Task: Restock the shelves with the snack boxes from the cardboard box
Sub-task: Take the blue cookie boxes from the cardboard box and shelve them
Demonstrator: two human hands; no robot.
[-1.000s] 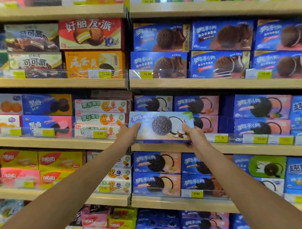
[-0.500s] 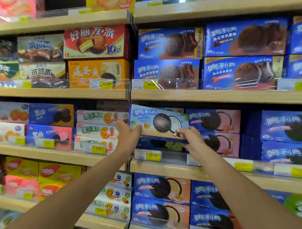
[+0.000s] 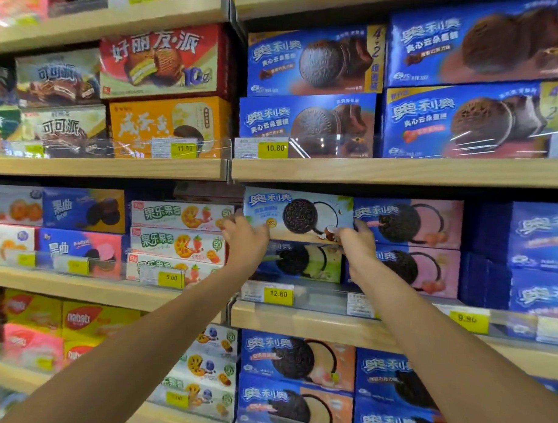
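stretching forward, left hand [image 3: 244, 241] and right hand [image 3: 357, 251] grip the snack box [image 3: 298, 214] at both ends.

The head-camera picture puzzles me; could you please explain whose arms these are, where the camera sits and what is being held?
No machine here: a person wears the camera on the head, so it looks forward along their bare arms at wooden shop shelves. The left hand and right hand grip the two lower corners of a flat pale-blue cardboard biscuit box picturing a dark sandwich cookie and coconut. It is held above a blue-and-green biscuit box, beside pink-and-blue ones, over a yellow 12.80 price tag.
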